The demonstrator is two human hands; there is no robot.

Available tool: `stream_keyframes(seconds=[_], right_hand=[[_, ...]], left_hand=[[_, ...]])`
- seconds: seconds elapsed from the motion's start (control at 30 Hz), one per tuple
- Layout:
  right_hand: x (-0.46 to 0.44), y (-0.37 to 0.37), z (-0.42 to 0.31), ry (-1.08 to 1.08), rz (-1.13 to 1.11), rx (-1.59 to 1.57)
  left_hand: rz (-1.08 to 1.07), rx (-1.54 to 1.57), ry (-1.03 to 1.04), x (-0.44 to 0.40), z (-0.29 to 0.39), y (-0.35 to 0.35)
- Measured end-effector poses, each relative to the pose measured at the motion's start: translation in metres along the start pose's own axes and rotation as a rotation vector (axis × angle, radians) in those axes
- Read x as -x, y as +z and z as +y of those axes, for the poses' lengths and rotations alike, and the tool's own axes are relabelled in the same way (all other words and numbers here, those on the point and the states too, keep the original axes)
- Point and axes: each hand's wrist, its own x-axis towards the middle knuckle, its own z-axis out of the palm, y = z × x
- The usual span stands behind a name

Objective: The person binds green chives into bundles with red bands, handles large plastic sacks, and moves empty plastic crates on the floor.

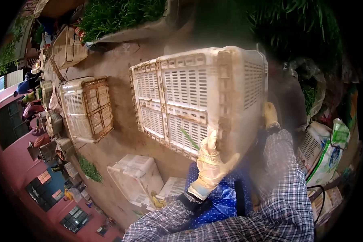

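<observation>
A large white slatted plastic crate (185,86), stained brown along its ribs, is tipped so that its underside faces me. My left hand (209,165), in a pale yellow glove, presses its fingers on the lower edge of that underside, thumb spread to the side. My right hand (271,115), gloved alike, is at the crate's far right side by the rim; its fingers are partly hidden and the area is smeared. A green leaf (189,139) clings to the slats just above my left fingers. Below the crate is a blue dotted apron (220,197) on my lap.
Another stained crate (88,109) stands to the left, and a pale crate (137,177) lies below it. Leafy greens (121,18) are heaped at the top. A green-white bag (330,153) is at right. Several people (30,109) are among crates along the pink wall (12,161).
</observation>
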Motion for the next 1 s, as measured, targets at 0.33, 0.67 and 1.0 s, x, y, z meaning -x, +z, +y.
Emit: stream_keyframes(seconds=[0.33, 0.67, 1.0], right_hand=[[0.025, -0.027, -0.072, 0.101, -0.107, 0.288], [0.189, -0.037, -0.179, -0.196, -0.542, -0.458], [0.333, 0.093, -0.339, -0.572, -0.717, -0.072]], left_hand=[[0.118, -0.101, 0.083, 0.009, -0.014, -0.001], [0.459, 0.05, -0.131, 0.06, -0.06, -0.175], [0.382, -0.481, 0.266, 0.063, -0.063, -0.169]])
